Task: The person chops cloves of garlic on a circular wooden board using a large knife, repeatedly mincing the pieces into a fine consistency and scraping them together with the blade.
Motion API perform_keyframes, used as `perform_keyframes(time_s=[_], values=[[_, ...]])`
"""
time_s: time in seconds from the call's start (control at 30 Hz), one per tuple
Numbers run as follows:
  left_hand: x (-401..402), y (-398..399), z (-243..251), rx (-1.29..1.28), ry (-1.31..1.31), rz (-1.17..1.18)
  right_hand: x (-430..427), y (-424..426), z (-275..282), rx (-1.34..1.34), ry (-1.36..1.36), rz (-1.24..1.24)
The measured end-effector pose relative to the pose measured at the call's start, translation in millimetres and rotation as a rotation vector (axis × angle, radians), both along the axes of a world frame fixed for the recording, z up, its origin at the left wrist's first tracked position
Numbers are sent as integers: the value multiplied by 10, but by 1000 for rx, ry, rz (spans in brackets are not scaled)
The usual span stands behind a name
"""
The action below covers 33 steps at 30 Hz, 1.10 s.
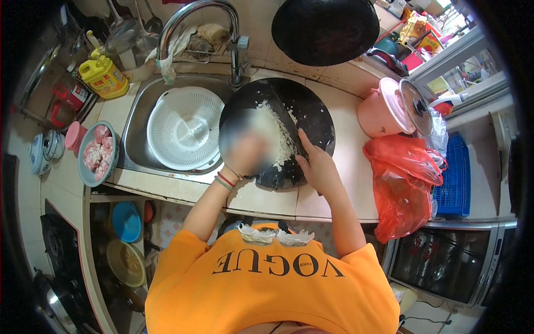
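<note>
A round black chopping board [321, 104] lies on the tiled counter, right of the sink. Finely chopped white food [283, 152] is heaped on it, with loose bits scattered around. My right hand [320, 169] grips a dark-bladed kitchen knife [280, 106], its index finger stretched along the blade, which lies slanted beside the heap. My left hand [250, 152] is over the left part of the board, within a blurred round patch; its fingers and whatever it touches cannot be made out.
A white plastic colander [185, 135] sits in the steel sink [135, 144] under a curved faucet [200, 6]. At left stands a bowl [86, 177] of raw meat pieces [98, 152]. A black wok [325, 31] is behind the board; a pink pot [379, 112] and red plastic bag [396, 179] are at right.
</note>
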State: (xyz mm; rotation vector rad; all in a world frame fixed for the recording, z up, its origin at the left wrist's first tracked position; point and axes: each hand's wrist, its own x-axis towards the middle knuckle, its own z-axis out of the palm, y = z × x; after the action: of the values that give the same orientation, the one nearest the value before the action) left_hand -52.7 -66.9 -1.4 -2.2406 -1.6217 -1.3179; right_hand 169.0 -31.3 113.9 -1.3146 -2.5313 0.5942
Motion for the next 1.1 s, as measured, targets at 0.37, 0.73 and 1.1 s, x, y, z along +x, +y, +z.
perform_keyframes(time_s=[0.37, 0.73, 1.1], values=[[126, 395, 130, -80, 156, 17, 38, 98, 143, -34, 33, -58], [0, 256, -4, 45, 30, 4, 73, 21, 117, -30, 113, -44], [19, -29, 208, -335, -52, 192, 93, 22, -38, -30, 72, 6]])
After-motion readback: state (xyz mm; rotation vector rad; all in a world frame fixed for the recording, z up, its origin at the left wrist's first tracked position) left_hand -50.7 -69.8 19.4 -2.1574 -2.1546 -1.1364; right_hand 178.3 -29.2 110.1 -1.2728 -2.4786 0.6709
